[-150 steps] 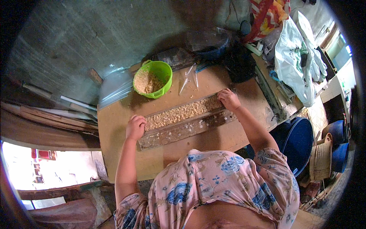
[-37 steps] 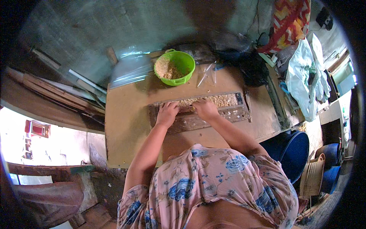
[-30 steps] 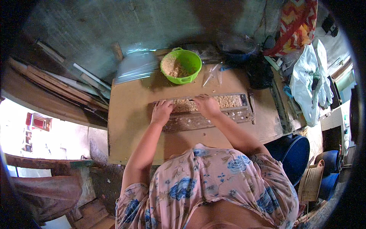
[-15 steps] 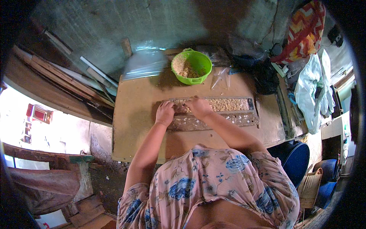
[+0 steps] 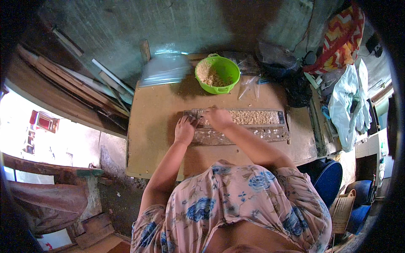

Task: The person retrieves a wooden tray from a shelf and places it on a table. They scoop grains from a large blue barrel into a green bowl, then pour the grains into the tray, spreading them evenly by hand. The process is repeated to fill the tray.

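A long, narrow wooden tray [image 5: 253, 134] lies crosswise on the table before me. Pale, crumbly bits [image 5: 255, 117] fill its far channel, and white specks dot its worn near side. At the tray's left end is my left hand [image 5: 184, 130], its fingers bent over the near edge and closed on something I cannot make out. My right hand [image 5: 218, 118] reaches over the channel close beside it. Its fingers are curled down at the left part of the filling; whatever they pinch is hidden beneath them.
Behind the tray stands a green basin [image 5: 228, 76] partly filled with the same bits. Clear plastic sheets [image 5: 164, 71] lie to its left. Black bags [image 5: 297, 86] and a hanging white plastic bag [image 5: 348, 107] are at the right. A blue barrel [image 5: 322, 179] stands by the table's right edge.
My left hand has drawn slightly toward me, uncovering more of the tray's left end. My right hand stays over the channel. The whole view has shifted a little.
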### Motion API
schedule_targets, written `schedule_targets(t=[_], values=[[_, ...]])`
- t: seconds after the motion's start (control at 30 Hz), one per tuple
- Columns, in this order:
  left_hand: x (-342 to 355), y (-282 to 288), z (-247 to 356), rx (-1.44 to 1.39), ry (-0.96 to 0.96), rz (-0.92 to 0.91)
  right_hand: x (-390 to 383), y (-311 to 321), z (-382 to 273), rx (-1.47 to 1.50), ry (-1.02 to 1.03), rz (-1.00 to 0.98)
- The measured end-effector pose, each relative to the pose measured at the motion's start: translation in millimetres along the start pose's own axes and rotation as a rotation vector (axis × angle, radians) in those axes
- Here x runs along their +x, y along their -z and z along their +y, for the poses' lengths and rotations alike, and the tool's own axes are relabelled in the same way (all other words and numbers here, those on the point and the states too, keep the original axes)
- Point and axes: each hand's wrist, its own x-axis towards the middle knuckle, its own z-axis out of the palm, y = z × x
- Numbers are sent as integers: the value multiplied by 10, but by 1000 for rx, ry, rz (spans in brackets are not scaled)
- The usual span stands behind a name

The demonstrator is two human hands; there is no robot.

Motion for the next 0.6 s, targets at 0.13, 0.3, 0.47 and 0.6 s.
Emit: schedule_targets(t=[0.13,0.3,0.47,0.6], values=[[-18,-139,-84,58,29,-24,29,-7,-57,-47,42,3],[-18,-141,-80,-1,9,27,-10,-109,3,76,-39,137],[64,-63,6,51,-40,-11,-358,270,373,240,-189,483],[424,-108,453,-149,-244,70,-1012,590,1126,265,-536,662]])
